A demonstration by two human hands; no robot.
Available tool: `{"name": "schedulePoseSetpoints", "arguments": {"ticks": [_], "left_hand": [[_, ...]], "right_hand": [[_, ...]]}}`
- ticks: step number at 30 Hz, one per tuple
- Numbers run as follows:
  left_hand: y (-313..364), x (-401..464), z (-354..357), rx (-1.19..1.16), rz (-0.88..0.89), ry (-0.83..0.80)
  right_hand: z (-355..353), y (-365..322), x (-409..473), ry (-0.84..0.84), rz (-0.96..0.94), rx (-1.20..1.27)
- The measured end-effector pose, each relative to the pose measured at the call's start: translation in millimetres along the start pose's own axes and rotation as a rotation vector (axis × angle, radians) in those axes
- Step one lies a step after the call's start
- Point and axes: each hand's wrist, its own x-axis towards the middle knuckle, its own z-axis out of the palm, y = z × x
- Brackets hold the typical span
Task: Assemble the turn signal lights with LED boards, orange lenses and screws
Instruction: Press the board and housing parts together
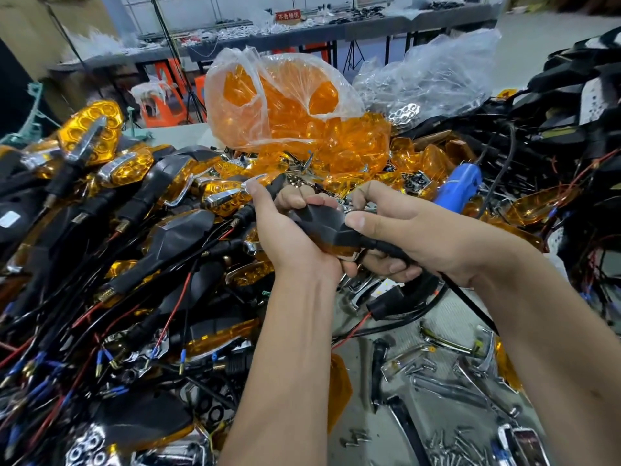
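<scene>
1. Heap of finished turn signals fills the left half of the bench, black housings, orange faces, chrome trims, red and black leads tangled through it; any lead dragged out of there could pull neighbours onto the floor
2. Clear bag of orange lenses sits behind the hands, mouth open, loose lenses spilling at its base; second bag with chrome reflectors just beside it, right
3. Pile of black housings with wiring far right
4. Left hand curls round the front end of the turn signal light, fingers wrapped over the top
5. Right hand grips the stem end, thumb pressed on the housing, fingers curled under; the light is held between both hands, in the air above the bench centre, black back up, orange lens edge showing below
6. Likely pressing lens and housing together: uneven squeeze could leave the lens cocked or crack a clip; its black lead trails under the right forearm and could snag
7. Blue electric screwdriver lies just behind the right hand, near, cable in the clutter
8. Loose screws scattered bottom right, easy to sweep off with a forearm
9. Writing: red sign on the far table, Chinese characters, too blurred to read surely; no brand visible
</scene>
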Motion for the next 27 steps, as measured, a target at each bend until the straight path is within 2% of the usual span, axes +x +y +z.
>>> {"name": "schedulePoseSetpoints", "arguments": {"ticks": [2, 5, 7, 9, 17, 21, 25, 27], "left_hand": [[-1, -3, 1, 0.028, 0.014, -0.015], [-3, -4, 0, 0.058, -0.005, -0.057], [0, -8, 2, 0.037, -0.011, -0.101], [-1, -9, 4, 0.057, 0.011, -0.112], [4, -5, 8, 0.042, 0.057, 0.033], [2, -4, 7, 0.150, 0.157, -0.005], [1, -5, 8, 0.260, 0.229, -0.073], [-2, -5, 6, 0.364, 0.244, -0.044]], "right_hand": [[-3, 0, 1, 0.040, -0.028, -0.020], [-7, 2, 4, 0.191, -0.107, -0.254], [-8, 3, 5, 0.189, -0.116, -0.300], [-8, 4, 6, 0.155, -0.119, -0.245], [2, -1, 9, 0.204, -0.111, -0.506], [4, -10, 8, 0.290, -0.149, -0.656], [5, -12, 8, 0.368, -0.205, -0.646], [1, -11, 6, 0.408, -0.238, -0.681]]}}
